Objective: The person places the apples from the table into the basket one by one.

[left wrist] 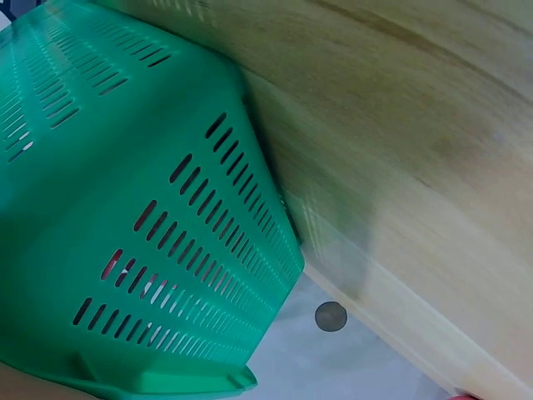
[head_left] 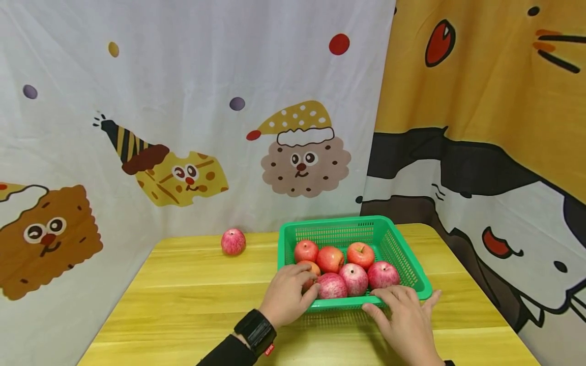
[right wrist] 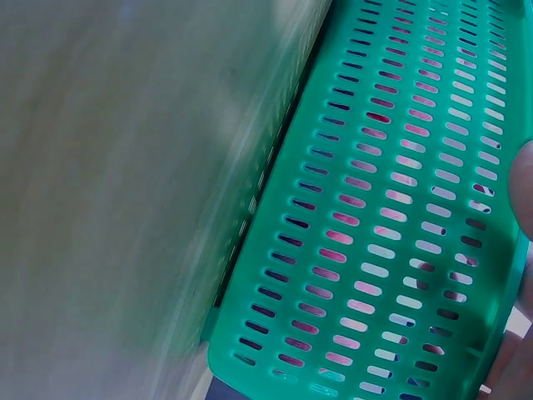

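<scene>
A green plastic basket with slotted sides stands on the table and contains several red apples. My left hand reaches over its front left corner, thumb and curved fingers around an orange-red apple just inside. Beside that apple lies a streaked pink apple. At the front right, my right hand grips the rim, fingers over the top and thumb on the outside. The left wrist view shows the slotted basket wall close up; in the right wrist view, fingers appear along the rim.
A single pink apple sits on the wooden table near its back edge, left of the basket. Behind the table hangs a white curtain with cartoon prints, and an orange patterned one runs along the right side.
</scene>
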`<action>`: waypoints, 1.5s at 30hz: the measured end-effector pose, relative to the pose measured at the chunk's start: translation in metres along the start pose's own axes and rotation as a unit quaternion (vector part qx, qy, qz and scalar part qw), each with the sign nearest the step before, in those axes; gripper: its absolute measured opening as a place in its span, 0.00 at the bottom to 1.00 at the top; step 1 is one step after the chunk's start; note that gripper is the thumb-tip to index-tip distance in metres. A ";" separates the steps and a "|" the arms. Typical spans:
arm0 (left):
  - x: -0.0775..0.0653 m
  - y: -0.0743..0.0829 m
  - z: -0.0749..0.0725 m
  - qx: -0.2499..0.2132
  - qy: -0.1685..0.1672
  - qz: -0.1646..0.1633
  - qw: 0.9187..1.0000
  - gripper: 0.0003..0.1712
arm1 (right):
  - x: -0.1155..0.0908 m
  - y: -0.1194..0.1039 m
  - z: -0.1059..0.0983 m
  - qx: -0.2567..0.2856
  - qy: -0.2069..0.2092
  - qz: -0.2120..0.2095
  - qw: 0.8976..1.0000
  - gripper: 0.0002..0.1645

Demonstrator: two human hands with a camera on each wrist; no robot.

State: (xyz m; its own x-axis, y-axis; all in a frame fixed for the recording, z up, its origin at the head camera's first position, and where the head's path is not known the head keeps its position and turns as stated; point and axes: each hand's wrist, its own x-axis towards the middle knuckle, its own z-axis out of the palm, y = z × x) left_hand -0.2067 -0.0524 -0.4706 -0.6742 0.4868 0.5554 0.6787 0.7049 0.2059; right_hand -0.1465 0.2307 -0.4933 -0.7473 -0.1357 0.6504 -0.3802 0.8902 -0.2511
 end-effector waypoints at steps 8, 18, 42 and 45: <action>-0.002 0.001 0.000 -0.006 -0.003 -0.010 1.000 0.16 | 0.000 -0.001 -0.001 -0.007 0.005 -0.006 1.000 0.22; -0.002 0.001 0.001 -0.006 0.000 -0.011 1.000 0.16 | 0.001 0.002 -0.001 -0.014 0.021 -0.028 0.999 0.24; -0.001 -0.003 -0.006 -0.040 -0.033 -0.065 0.997 0.30 | 0.000 0.005 0.003 -0.014 0.017 -0.029 0.999 0.25; 0.001 -0.004 -0.007 -0.046 -0.039 -0.068 0.996 0.30 | -0.001 0.005 0.002 -0.014 0.018 -0.029 0.999 0.25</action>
State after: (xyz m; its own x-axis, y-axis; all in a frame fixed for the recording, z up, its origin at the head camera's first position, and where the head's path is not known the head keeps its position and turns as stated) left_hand -0.2079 -0.0583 -0.4648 -0.7800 0.4310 0.4537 0.6008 0.7185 0.3504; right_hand -0.1495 0.2346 -0.4970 -0.7043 -0.1724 0.6886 -0.4072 0.8927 -0.1930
